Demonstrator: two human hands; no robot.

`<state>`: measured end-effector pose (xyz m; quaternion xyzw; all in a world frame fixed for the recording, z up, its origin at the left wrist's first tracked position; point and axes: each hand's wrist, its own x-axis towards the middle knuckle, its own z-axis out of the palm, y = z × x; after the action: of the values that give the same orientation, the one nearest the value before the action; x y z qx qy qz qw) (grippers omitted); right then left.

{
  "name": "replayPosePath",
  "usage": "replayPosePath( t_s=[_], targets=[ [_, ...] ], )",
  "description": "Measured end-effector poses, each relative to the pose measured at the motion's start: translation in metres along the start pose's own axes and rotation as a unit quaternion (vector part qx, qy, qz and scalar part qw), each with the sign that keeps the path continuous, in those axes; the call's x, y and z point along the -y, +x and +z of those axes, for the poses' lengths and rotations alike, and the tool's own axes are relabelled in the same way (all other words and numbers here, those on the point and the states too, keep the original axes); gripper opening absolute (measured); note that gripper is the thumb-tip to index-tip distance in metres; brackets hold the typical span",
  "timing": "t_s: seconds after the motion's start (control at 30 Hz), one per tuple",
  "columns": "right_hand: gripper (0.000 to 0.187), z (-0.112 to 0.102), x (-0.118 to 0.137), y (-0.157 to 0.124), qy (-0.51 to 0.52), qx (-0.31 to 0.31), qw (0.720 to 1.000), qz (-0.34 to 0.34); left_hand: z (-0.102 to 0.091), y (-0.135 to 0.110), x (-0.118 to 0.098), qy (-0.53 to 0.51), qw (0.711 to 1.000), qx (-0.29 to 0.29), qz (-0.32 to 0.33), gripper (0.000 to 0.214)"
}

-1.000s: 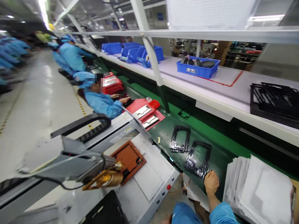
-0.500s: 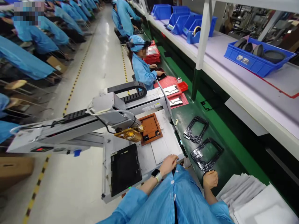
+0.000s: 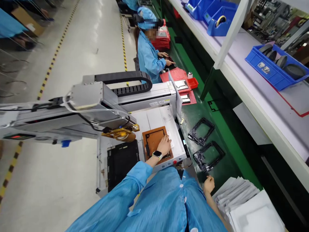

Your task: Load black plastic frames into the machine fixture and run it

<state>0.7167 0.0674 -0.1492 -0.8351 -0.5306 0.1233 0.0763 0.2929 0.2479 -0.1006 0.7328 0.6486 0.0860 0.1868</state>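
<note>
My left hand (image 3: 164, 145), with a watch on its wrist, lies on the brown fixture plate (image 3: 152, 138) on the machine bed. Its fingers are stretched out over the plate's right side, and I see nothing held in it. A dark frame-shaped outline runs along the plate, partly hidden by the hand. Left of it is a black flat panel (image 3: 123, 164). My right hand (image 3: 209, 184) is curled closed at the green bench's near edge, its palm hidden. Just beyond it lies a black rectangular frame (image 3: 218, 147), with a second black frame (image 3: 208, 124) behind.
The machine's gantry arm (image 3: 89, 96) and brass-coloured head (image 3: 125, 135) reach over the bed. White sheets (image 3: 256, 209) are stacked at right. A shelf (image 3: 253, 54) with blue bins (image 3: 275, 69) overhangs the bench. A co-worker (image 3: 149, 54) sits beyond, near red sheets (image 3: 177, 74).
My left hand has moved from the bed's front edge onto the brown plate. That plate has come nearer the front edge. My right hand has drawn back slightly from the near black frame. The view has shifted.
</note>
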Motion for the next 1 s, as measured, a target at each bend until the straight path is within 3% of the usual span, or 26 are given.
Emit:
replayPosePath(
  t_s=[0.1, 0.17, 0.27, 0.33, 0.4, 0.47, 0.57, 0.67, 0.83, 1.0],
  targets=[
    [0.048, -0.006, 0.033, -0.01, 0.035, 0.026, 0.999, 0.025, 0.003, 0.002, 0.002, -0.033, 0.998, 0.026, 0.045, 0.027],
    [0.046, -0.007, 0.062, -0.008, 0.064, 0.051, 0.997, -0.002, 0.002, 0.005, -0.002, -0.048, 0.996, 0.032, 0.071, 0.025],
    [0.042, -0.005, 0.117, 0.0, 0.102, 0.089, 0.986, -0.094, -0.009, 0.01, -0.01, -0.054, 0.993, 0.034, 0.095, 0.024],
    [0.036, -0.003, 0.161, 0.005, 0.108, 0.121, 0.968, -0.193, -0.02, 0.012, -0.014, -0.057, 0.992, 0.048, 0.098, 0.036],
    [0.029, 0.0, 0.206, 0.006, 0.079, 0.157, 0.931, -0.321, -0.033, 0.008, -0.017, -0.059, 0.993, 0.055, 0.09, 0.05],
    [0.022, 0.004, 0.248, 0.003, 0.03, 0.189, 0.874, -0.447, -0.045, 0.0, -0.019, -0.056, 0.995, 0.033, 0.07, 0.059],
    [0.029, 0.014, 0.29, -0.01, -0.02, 0.224, 0.791, -0.569, -0.059, -0.016, -0.024, -0.038, 0.999, -0.022, 0.022, 0.065],
    [0.032, 0.027, 0.304, -0.025, -0.053, 0.264, 0.751, -0.603, -0.067, -0.033, -0.029, -0.028, 0.998, -0.059, -0.008, 0.064],
    [0.032, 0.04, 0.305, -0.032, -0.111, 0.272, 0.764, -0.574, -0.077, -0.05, -0.03, -0.034, 0.995, -0.092, -0.026, 0.064],
    [0.033, 0.036, 0.319, -0.024, -0.14, 0.257, 0.754, -0.587, -0.083, -0.051, -0.026, -0.037, 0.995, -0.091, -0.025, 0.062]
  ],
)
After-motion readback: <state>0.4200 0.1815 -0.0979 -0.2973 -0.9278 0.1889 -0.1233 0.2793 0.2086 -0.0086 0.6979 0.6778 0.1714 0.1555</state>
